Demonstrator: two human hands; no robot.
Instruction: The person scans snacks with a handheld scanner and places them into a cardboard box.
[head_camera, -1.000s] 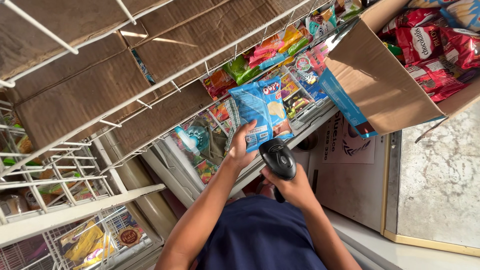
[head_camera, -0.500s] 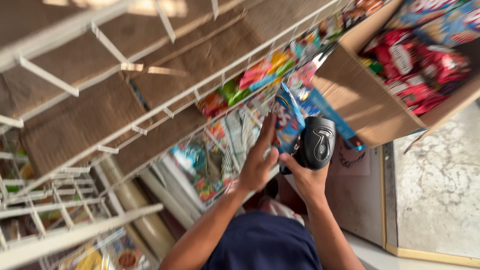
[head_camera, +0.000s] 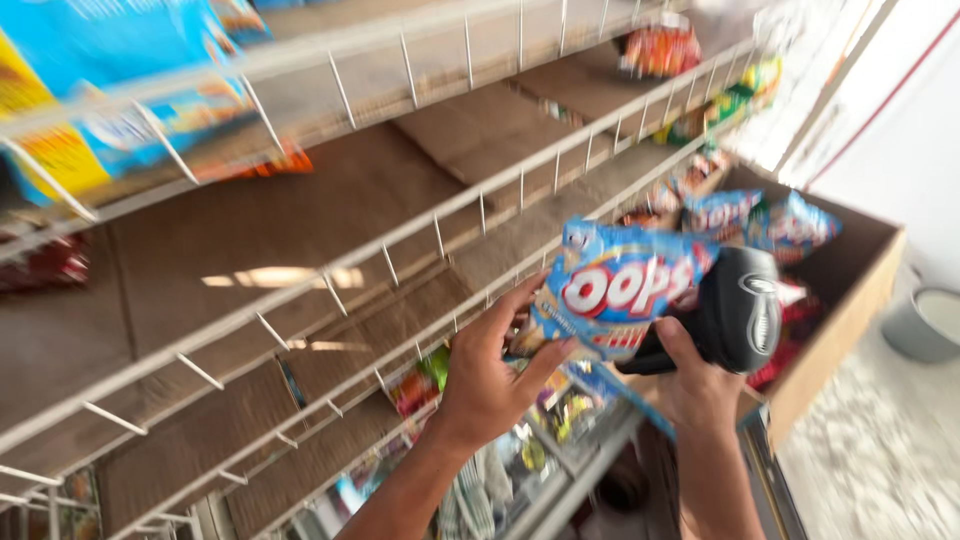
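Crinkled blue foil snack bag (head_camera: 620, 290) with red lettering lies pinched in the left hand (head_camera: 490, 375), long axis running from 8 to 2 o'clock, before the white wire shelf (head_camera: 330, 270). Right hand (head_camera: 700, 385) wraps a black handheld scanner (head_camera: 735, 310) at its 3 o'clock.

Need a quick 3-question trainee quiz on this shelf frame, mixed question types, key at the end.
1. True or false: the left hand holds the blue snack bag.
2. What does the right hand grip: (a) a black handheld scanner, (b) a red bottle, (c) a pair of scissors?
3. Where are the other blue bags of the same kind?

Key
1. True; its fingers wrap the bag's left edge.
2. (a), the black handheld scanner, right beside the bag.
3. In the cardboard box at right, behind the scanner.
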